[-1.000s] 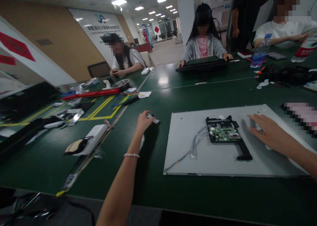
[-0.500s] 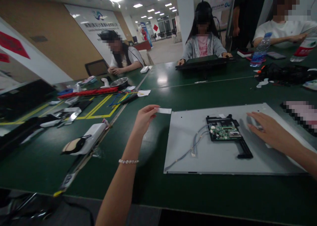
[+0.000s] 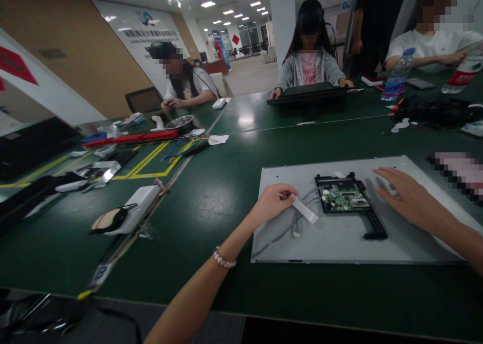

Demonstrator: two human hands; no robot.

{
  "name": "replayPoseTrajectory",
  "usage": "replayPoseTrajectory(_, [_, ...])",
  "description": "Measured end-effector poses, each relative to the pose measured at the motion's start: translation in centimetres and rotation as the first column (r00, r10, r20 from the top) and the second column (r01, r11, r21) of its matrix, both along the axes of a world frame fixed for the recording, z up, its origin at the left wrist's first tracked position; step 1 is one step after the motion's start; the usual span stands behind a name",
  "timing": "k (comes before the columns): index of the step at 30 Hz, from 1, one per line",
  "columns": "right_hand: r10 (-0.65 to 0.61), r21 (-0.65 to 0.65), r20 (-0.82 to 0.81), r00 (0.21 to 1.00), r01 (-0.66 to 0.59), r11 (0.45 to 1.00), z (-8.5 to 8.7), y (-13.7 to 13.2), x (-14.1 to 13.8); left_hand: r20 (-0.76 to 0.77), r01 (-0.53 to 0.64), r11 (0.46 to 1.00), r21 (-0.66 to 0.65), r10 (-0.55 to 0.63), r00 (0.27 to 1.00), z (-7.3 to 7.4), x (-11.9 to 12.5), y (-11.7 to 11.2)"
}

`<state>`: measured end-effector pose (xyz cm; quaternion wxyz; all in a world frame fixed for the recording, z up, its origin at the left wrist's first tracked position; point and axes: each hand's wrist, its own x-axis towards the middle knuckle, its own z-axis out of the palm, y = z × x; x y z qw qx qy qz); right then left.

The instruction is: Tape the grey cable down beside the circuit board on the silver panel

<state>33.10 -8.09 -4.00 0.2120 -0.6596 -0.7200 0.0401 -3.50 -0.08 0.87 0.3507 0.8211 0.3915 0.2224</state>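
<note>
A grey metal panel (image 3: 339, 243) lies flat on the green table in front of me. A green circuit board (image 3: 343, 198) in a black frame sits on it, with thin wires (image 3: 292, 228) running off to its left. My left hand (image 3: 272, 203) hovers over the panel's left part, pinching a strip of white tape (image 3: 305, 209) that points toward the board. My right hand (image 3: 405, 195) rests flat on the panel to the right of the board, fingers stretched out.
A white device (image 3: 128, 217) lies on the table at my left, with tools, a red bar (image 3: 130, 138) and a metal bowl (image 3: 181, 123) further back. Three people sit at the far side; one has a black monitor (image 3: 309, 95). Bottles and black gear stand at the right.
My left hand lifted the white tape strip off the table left of the panel and carried it right, over the panel near the wires. My right hand has stayed in place.
</note>
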Motion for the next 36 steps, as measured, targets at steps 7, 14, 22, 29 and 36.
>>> replayPoseTrajectory(7, [0.226, 0.079, 0.086, 0.970, -0.233, 0.969, 3.7, -0.5, -4.6, 0.025, 0.002, 0.999, 0.037, -0.003, 1.000, -0.3, 0.0, 0.0])
replayPoseTrajectory(14, [0.643, -0.019, 0.149, 0.752, -0.648, 0.762, 5.9, -1.9, -11.3, -0.029, 0.018, 0.922, 0.387, -0.007, 1.000, 0.8, 0.4, -0.9])
replayPoseTrajectory(22, [0.687, -0.094, 0.140, 0.713, -0.681, 0.726, 5.2, -2.5, -14.1, -0.376, 0.305, 0.901, 0.308, -0.179, 0.909, 0.4, 0.9, -1.7])
replayPoseTrajectory(29, [0.709, -0.098, 0.177, 0.682, -0.705, 0.703, 4.8, -3.3, -14.6, -0.342, 0.294, 0.924, 0.245, -0.202, 0.918, 0.3, 0.7, -1.3])
replayPoseTrajectory(36, [0.682, -0.073, 0.257, 0.685, -0.690, 0.720, 4.9, -4.3, -14.8, -0.334, 0.271, 0.934, 0.234, -0.185, 0.924, 0.5, 1.1, -1.6])
